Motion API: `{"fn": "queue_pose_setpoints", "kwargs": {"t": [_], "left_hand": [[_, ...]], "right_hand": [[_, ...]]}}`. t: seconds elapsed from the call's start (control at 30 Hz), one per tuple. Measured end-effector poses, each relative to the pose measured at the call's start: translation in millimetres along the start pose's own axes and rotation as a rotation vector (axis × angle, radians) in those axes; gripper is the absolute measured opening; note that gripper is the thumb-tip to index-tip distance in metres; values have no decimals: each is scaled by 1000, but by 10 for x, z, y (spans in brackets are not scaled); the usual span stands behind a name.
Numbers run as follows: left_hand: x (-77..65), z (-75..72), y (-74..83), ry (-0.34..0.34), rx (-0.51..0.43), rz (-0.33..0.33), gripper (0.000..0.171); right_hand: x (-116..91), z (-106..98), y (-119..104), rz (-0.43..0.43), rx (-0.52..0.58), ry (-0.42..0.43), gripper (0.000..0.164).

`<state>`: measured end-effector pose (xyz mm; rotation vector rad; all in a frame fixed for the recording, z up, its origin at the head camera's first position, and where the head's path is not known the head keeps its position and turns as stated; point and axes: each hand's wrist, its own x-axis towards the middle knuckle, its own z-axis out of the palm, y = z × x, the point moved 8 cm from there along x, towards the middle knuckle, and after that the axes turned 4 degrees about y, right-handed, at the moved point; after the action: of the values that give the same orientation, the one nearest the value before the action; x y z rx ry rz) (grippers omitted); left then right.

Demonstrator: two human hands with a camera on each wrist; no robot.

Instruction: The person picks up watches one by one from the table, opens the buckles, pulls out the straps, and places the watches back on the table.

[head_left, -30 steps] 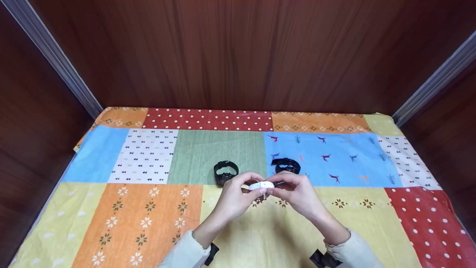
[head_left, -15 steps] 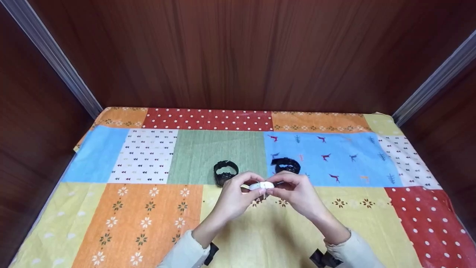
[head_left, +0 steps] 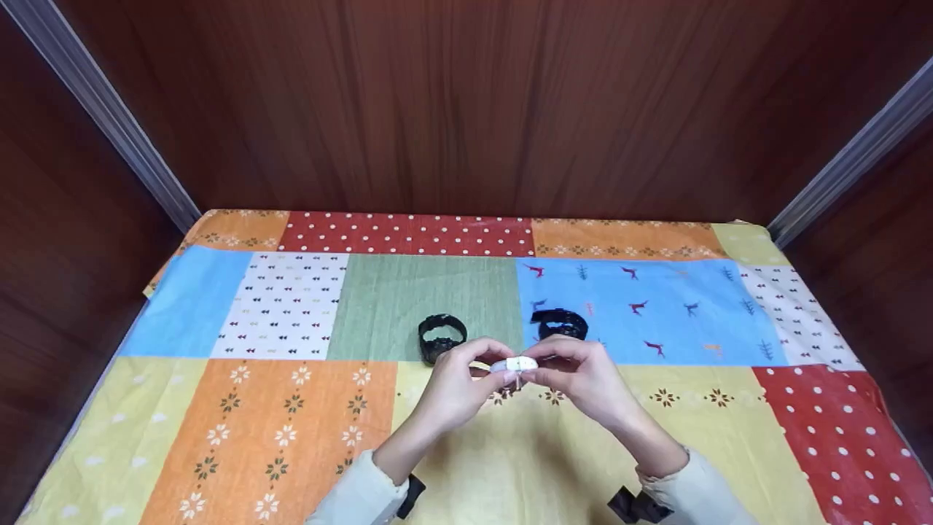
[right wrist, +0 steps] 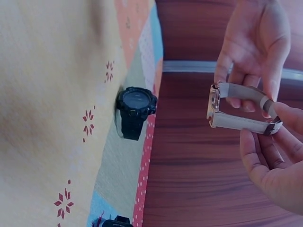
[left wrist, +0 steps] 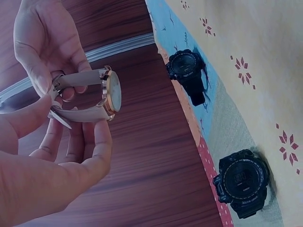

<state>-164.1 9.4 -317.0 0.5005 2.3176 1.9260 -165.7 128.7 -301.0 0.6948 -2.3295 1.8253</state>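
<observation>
A wristwatch (left wrist: 113,92) with a pale strap (right wrist: 241,124) and a rose-gold case is held up above the cloth, its strap bent into a loop. My left hand (head_left: 463,386) pinches one side of the strap between thumb and fingers. On the other side, my right hand (head_left: 587,375) pinches the strap near the metal buckle (left wrist: 57,85). The pointed strap tail (left wrist: 60,117) sticks out beside my left thumb in the left wrist view. From the head view, only the strap's white overlap shows between the fingertips; the dial is hidden there.
Two black digital watches lie beyond my hands: one watch (head_left: 436,351) on the green patch, the other watch (head_left: 563,324) on the blue patch. A patchwork cloth (head_left: 277,437) covers the table. Dark wood panels (head_left: 466,109) stand behind it and at both sides.
Both hands stay nearly in place. Between the fingertips, the join in the white strap has shifted slightly to the right. The black watches lie as before.
</observation>
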Motion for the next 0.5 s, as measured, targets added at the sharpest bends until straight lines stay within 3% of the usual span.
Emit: {"fn": "queue_pose_setpoints", "kwargs": {"t": [0.1,0.17,0.5], "left_hand": [[102,59,-338,58,55,-34,12],[133,70,-470,78,67,-28,12],[124,40,-529,62,92,-22,14]], "right_hand": [[-16,-59,380,90,-49,-51,13],[-25,-79,522,105,-21,-73,17],[-35,-104,581,193,21,-42,18]]}}
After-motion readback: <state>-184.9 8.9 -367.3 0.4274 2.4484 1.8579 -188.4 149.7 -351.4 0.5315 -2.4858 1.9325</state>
